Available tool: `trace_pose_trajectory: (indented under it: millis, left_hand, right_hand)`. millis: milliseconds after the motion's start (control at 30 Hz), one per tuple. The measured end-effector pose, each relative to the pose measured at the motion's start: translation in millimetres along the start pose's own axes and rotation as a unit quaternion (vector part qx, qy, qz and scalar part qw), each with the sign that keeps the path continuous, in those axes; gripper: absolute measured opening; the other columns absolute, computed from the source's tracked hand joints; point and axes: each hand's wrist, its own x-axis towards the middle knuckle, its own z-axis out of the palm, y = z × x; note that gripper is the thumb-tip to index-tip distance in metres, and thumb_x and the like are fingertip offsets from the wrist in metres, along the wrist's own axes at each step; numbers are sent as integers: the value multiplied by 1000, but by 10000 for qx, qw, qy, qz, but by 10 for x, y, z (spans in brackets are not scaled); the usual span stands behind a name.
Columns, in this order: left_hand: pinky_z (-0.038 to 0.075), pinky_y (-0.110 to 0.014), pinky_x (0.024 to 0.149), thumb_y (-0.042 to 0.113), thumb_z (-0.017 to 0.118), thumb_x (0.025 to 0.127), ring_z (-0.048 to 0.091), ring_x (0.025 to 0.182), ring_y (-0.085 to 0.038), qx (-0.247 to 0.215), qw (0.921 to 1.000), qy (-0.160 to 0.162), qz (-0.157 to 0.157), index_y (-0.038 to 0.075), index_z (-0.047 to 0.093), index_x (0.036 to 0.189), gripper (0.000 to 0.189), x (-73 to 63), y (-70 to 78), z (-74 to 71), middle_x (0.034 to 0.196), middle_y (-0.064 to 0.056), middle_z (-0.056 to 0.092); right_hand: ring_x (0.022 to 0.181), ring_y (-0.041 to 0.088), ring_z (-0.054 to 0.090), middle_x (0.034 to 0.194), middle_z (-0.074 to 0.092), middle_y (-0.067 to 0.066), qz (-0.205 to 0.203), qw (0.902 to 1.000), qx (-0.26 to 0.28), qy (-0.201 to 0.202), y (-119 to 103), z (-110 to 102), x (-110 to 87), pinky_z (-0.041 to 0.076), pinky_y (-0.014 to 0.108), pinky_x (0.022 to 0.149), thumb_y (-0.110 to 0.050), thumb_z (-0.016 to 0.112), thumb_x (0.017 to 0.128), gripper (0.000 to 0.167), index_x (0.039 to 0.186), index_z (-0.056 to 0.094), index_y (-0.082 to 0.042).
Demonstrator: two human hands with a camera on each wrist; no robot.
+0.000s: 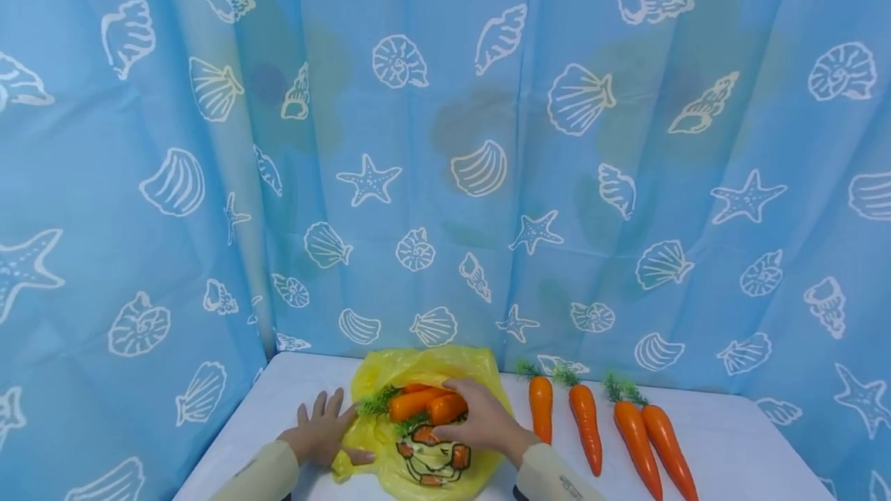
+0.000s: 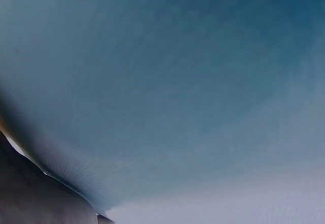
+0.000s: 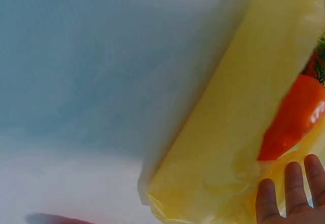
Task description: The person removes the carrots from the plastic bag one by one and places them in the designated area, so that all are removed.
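In the head view a yellow plastic bag [image 1: 362, 439] with a printed cartoon face lies on the table, its mouth spread. Several orange carrots [image 1: 412, 405] with green tops [image 1: 379, 400] lie at its mouth. My left hand [image 1: 323, 431] rests at the bag's left side, fingers spread. My right hand [image 1: 483, 416] reaches over the bag from the right, thumb and fingers on either side of a carrot end. The right wrist view has its straight fingers [image 3: 294, 188] against the bag, just below a carrot [image 3: 294, 117]. Only part of the left hand [image 2: 40, 196] shows in the left wrist view.
To the right of the bag, several more carrots [image 1: 585, 427] lie in a row on the white table [image 1: 738, 439], leafy tops towards the back. A blue curtain [image 1: 431, 176] with white seashell and starfish prints hangs behind the table and along its left.
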Motion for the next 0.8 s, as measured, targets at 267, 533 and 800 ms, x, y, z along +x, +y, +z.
trace_pose_trajectory:
  millis: [267,533,800]
  left_hand:
    - [0,-75,113,93,56,59,8,148,-52,12,10000,25,-63,21,41,151,117,20,5,-2,164,-20,17]
    - [3,-76,112,88,60,64,10,147,-54,113,9999,8,-3,20,42,151,112,2,4,-38,163,-22,19]
    - [2,-77,112,88,60,64,10,147,-55,45,10000,-13,18,20,42,150,111,-4,-14,10,163,-23,18]
  right_hand:
    - [133,36,48,147,50,12,198,9997,-53,-163,7,-7,74,43,57,106,-49,78,81,81,145,47,-10]
    - [131,37,49,145,51,14,341,9993,-5,-131,43,13,118,44,57,105,-46,82,78,83,144,48,-7]
    - [121,34,54,132,61,11,289,9995,-121,8,137,100,147,47,54,100,-38,84,79,65,131,61,-7]
